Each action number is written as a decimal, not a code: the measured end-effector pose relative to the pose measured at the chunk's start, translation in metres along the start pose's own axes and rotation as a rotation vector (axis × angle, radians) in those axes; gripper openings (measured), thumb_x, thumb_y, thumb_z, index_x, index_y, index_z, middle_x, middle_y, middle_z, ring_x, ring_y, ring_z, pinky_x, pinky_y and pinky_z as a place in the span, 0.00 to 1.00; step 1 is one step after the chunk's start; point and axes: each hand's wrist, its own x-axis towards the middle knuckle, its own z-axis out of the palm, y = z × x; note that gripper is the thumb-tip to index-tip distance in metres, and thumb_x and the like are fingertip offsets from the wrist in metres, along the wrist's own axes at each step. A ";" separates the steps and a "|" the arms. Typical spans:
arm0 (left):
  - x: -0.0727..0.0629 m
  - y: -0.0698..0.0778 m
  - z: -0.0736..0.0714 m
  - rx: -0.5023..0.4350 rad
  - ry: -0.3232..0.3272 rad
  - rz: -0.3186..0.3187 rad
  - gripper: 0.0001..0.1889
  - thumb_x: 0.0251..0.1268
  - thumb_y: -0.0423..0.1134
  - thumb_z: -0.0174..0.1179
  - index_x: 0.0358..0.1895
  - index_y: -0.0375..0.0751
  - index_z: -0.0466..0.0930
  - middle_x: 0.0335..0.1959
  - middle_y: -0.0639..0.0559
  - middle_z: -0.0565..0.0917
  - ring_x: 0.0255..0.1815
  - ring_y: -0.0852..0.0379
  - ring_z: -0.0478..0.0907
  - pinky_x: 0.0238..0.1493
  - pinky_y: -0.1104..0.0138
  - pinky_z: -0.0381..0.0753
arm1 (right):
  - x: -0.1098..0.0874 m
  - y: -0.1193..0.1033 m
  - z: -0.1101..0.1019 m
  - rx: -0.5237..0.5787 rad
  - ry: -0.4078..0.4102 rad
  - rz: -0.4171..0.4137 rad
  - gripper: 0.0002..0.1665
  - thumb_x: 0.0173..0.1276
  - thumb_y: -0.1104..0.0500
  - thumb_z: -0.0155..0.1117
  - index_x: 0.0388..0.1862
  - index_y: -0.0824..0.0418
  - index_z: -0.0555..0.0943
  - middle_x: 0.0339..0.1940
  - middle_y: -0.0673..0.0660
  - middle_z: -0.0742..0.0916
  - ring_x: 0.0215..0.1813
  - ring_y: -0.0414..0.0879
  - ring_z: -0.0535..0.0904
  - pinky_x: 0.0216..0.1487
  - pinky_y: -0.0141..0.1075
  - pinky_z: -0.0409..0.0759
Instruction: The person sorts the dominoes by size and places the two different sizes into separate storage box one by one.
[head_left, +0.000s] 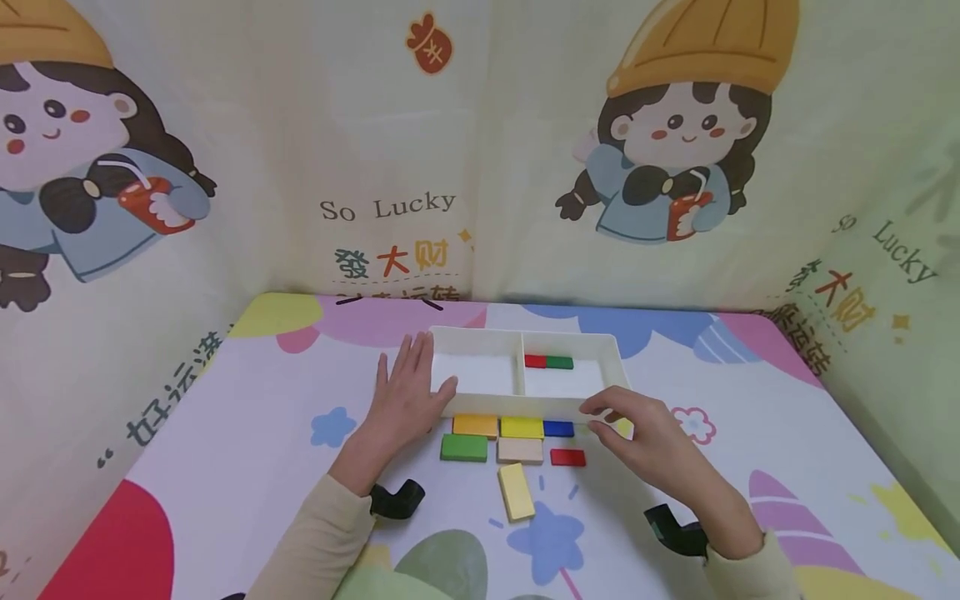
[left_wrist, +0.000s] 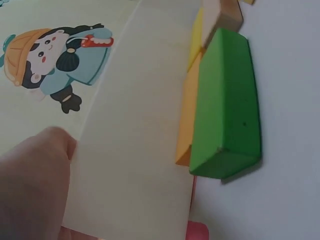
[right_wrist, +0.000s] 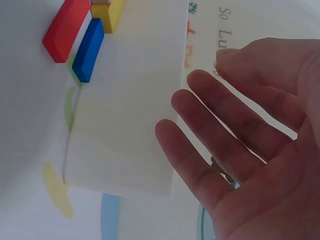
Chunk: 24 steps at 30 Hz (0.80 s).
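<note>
A white two-compartment tray (head_left: 547,407) lies before me. My left hand (head_left: 408,400) rests with straight fingers at its left end, the thumb over the front rim. My right hand (head_left: 651,429) is by the front right corner, fingers loosely bent and holding nothing; whether it touches the tray, I cannot tell. In the right compartment, a small red block (head_left: 536,361) and a dark green block (head_left: 559,362) lie end to end along the divider side. Along the tray's front wall are an orange block (head_left: 475,426), a yellow block (head_left: 522,427) and a blue block (right_wrist: 88,50).
Nearer me lie a green block (left_wrist: 235,100), a beige block (head_left: 520,451), a red block (right_wrist: 65,32) and a pale yellow block (head_left: 516,492). A patterned cloth (head_left: 247,467) covers the table. Printed curtains (head_left: 517,167) stand behind and at both sides.
</note>
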 end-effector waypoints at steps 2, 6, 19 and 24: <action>0.000 0.000 0.000 -0.019 -0.012 0.001 0.43 0.74 0.59 0.44 0.80 0.37 0.40 0.82 0.40 0.47 0.83 0.41 0.39 0.77 0.36 0.37 | -0.002 0.002 0.001 0.002 0.002 0.012 0.13 0.62 0.66 0.70 0.45 0.57 0.85 0.43 0.50 0.89 0.45 0.43 0.83 0.46 0.45 0.86; 0.000 0.000 0.001 -0.061 -0.016 -0.006 0.41 0.76 0.56 0.43 0.80 0.37 0.40 0.82 0.40 0.46 0.83 0.41 0.37 0.77 0.36 0.35 | -0.002 0.006 0.004 -0.001 -0.016 0.013 0.13 0.62 0.66 0.70 0.45 0.57 0.84 0.43 0.50 0.89 0.45 0.43 0.83 0.47 0.43 0.86; 0.002 0.000 -0.002 -0.078 -0.047 -0.025 0.38 0.72 0.42 0.40 0.80 0.36 0.38 0.83 0.42 0.42 0.83 0.41 0.34 0.77 0.36 0.32 | 0.001 0.013 0.018 0.031 -0.178 -0.023 0.09 0.63 0.65 0.69 0.43 0.57 0.84 0.40 0.49 0.87 0.43 0.41 0.80 0.45 0.36 0.85; 0.002 0.001 -0.005 -0.062 -0.045 0.000 0.38 0.72 0.42 0.40 0.80 0.35 0.38 0.83 0.41 0.43 0.83 0.39 0.36 0.76 0.35 0.34 | 0.002 0.008 0.028 0.007 -0.233 -0.020 0.08 0.62 0.64 0.71 0.39 0.55 0.85 0.38 0.46 0.85 0.42 0.39 0.81 0.45 0.33 0.85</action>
